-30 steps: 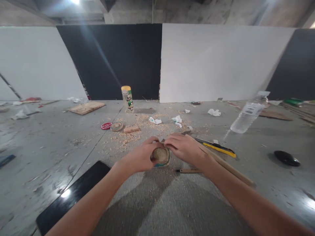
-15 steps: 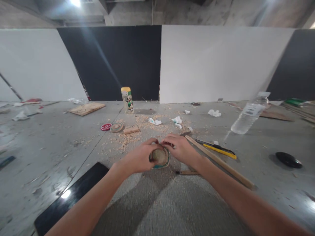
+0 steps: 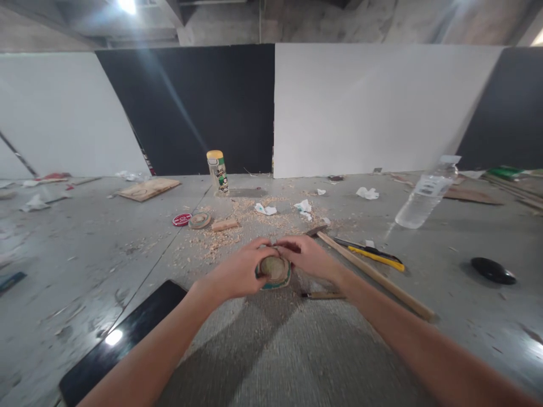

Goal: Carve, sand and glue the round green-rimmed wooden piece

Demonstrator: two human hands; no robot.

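Note:
A small round wooden bowl (image 3: 272, 270) with a hollowed, pale inside and a teal-painted outer edge is between my hands, its opening facing me. My left hand (image 3: 242, 268) grips its left side, the thumb at the near edge and the fingers curled over the far rim. My right hand (image 3: 307, 255) is closed at the far right rim, its bent fingertips meeting the left ones; part of the rim is hidden behind them. Just below my right wrist lies a thin wooden-handled tool (image 3: 324, 295) with a dark tip.
Right of my hands lie a hammer (image 3: 377, 276) and a yellow utility knife (image 3: 376, 257). A black mouse (image 3: 493, 270) and a tilted-looking water bottle (image 3: 424, 195) are farther right. Beyond are wood shavings (image 3: 218, 240), a wood block (image 3: 224, 225), a round disc (image 3: 199, 220). A black tablet (image 3: 131, 333) lies left.
My right hand has shifted slightly, its fingers lying lower and closer against the far rim. The bowl stays in nearly the same place. The hammer head shows more clearly now.

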